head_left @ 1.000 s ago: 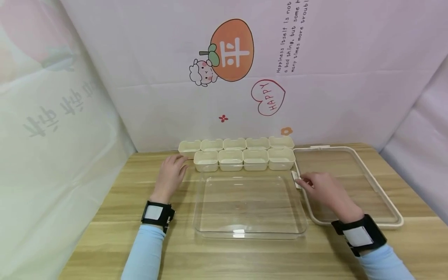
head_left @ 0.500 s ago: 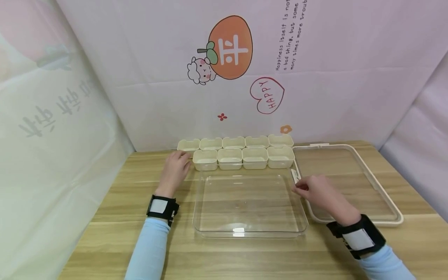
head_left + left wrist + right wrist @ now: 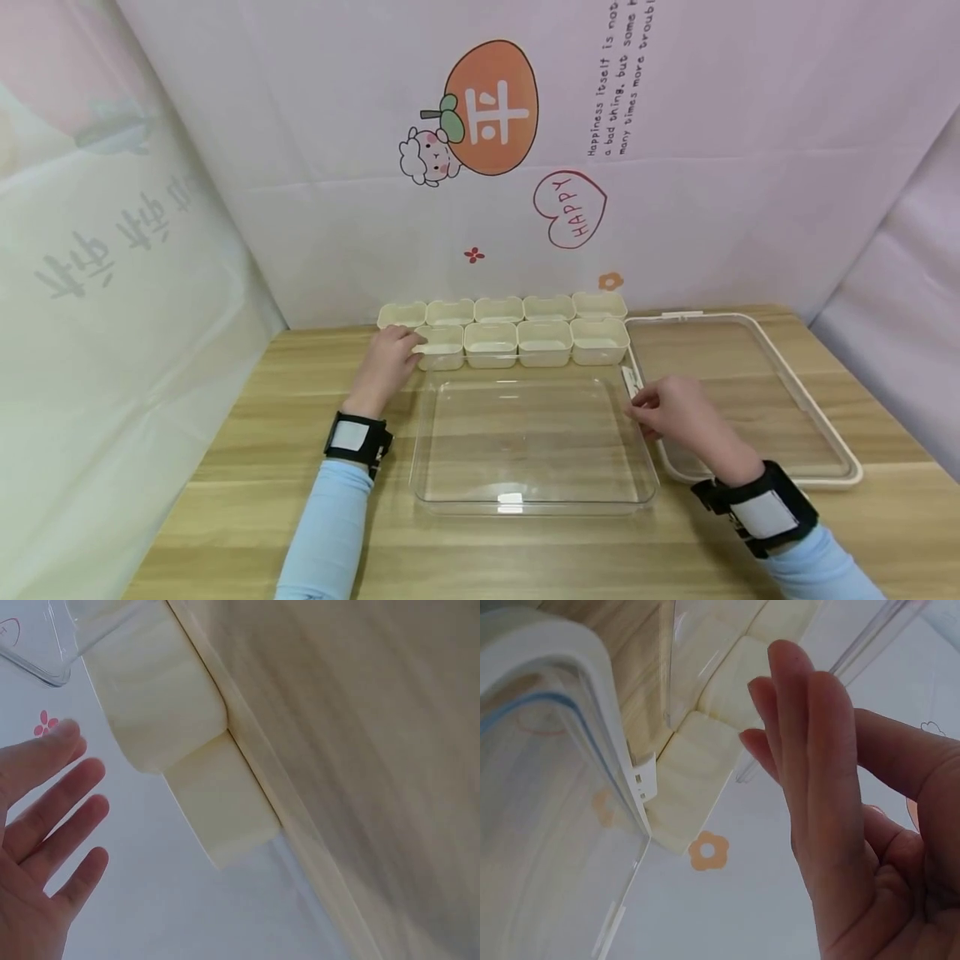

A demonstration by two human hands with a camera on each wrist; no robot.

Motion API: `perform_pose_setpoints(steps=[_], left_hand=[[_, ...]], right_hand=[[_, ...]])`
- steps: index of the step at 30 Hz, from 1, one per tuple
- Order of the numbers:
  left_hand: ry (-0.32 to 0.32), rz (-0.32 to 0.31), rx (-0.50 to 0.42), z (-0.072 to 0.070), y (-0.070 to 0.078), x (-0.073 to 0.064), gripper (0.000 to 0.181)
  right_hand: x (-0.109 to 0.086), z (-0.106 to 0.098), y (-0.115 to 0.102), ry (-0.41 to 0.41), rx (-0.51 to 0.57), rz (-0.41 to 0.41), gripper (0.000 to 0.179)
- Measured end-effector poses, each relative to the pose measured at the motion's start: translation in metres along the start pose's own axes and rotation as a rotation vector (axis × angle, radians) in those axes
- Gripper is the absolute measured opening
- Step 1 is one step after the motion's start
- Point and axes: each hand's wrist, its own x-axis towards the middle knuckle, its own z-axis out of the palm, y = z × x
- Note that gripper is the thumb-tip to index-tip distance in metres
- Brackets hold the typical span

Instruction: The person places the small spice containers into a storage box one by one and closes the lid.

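My left hand [image 3: 386, 367] hovers by the left end of the front row of small cream bins [image 3: 491, 346], overlapping the endmost one in the head view. In the left wrist view its fingers [image 3: 64, 806] are spread and loosely bent, with nothing between them. A large clear plastic container [image 3: 525, 504] sits in front of the bins, seemingly without contents. At its right wall is my right hand [image 3: 682, 412], fingertips right at the upper rim. The right wrist view shows those fingers [image 3: 829, 772] nearly straight and holding nothing, the thumb beside them.
A second row of cream bins [image 3: 499, 310] stands behind the first, against the printed backdrop [image 3: 337, 242]. To the right lies a clear lid with a white frame [image 3: 783, 371] and clips [image 3: 632, 382]. Everything rests on a wooden table [image 3: 247, 467].
My left hand has moved right and slightly forward, up to the endmost front bin. My right hand has shifted a little left and down, from the lid's clip to the container's rim.
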Motion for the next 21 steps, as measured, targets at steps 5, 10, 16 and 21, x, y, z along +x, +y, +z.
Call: perform_pose_setpoints(steps=[5,10,16,21], left_hand=[[-0.022,0.047,-0.011,0.002,0.002,0.003,0.014],[-0.087,0.034,-0.042,0.005,0.003,0.004,0.011],[-0.163,-0.018,-0.083,0.008,0.003,0.008,0.014],[-0.217,-0.099,-0.100,0.010,0.003,0.011,0.016]], right_hand=[[0.000,0.001,0.000,0.024,-0.022,-0.031,0.016],[-0.001,0.001,0.000,0.027,-0.024,-0.039,0.015],[-0.002,0.001,0.002,0.039,-0.030,-0.032,0.015],[-0.001,0.001,0.001,0.041,-0.064,-0.032,0.015]])
